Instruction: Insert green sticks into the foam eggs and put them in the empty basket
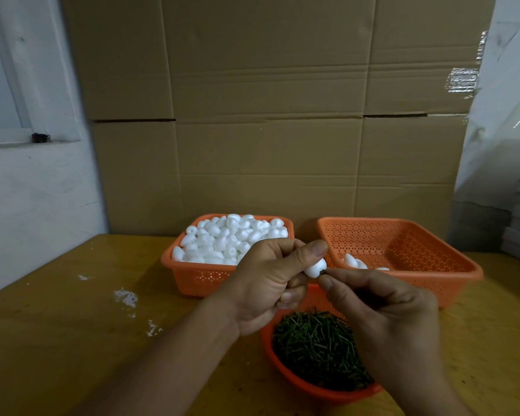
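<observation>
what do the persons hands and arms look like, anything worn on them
Both the left hand and the right hand are bare: no gloves, rings, watch or bands show. The forearms are bare too, with no sleeve in view down to the frame's lower edge. Fingernails are short and unpainted.

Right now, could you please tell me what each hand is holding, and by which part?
The left hand pinches a foam egg around its body. The right hand pinches a green stick whose tip meets the egg's end; its fingers hide most of the stick.

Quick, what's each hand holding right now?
Left hand: holds a foam egg.
Right hand: pinches a green stick at the egg.
</observation>
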A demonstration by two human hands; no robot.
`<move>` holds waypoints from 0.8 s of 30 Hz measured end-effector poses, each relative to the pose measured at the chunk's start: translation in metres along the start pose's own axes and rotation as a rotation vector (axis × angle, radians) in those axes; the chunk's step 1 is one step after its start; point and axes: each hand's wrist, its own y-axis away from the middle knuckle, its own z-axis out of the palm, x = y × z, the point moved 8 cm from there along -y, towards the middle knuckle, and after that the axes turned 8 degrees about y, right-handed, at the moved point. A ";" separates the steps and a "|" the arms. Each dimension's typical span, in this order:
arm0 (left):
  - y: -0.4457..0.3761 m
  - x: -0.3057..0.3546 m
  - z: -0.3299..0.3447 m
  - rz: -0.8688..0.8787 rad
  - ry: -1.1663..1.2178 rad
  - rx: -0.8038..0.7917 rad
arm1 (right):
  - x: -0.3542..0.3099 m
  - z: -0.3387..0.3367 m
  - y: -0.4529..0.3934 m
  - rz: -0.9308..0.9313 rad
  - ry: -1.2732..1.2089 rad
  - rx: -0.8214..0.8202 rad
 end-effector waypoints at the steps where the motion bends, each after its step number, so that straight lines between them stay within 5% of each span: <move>1: 0.000 0.002 0.000 0.026 -0.020 0.023 | 0.003 0.000 0.000 0.042 -0.037 0.008; 24: 0.012 0.022 0.023 0.306 -0.366 -0.063 | 0.021 0.006 0.002 0.318 -0.185 -0.020</move>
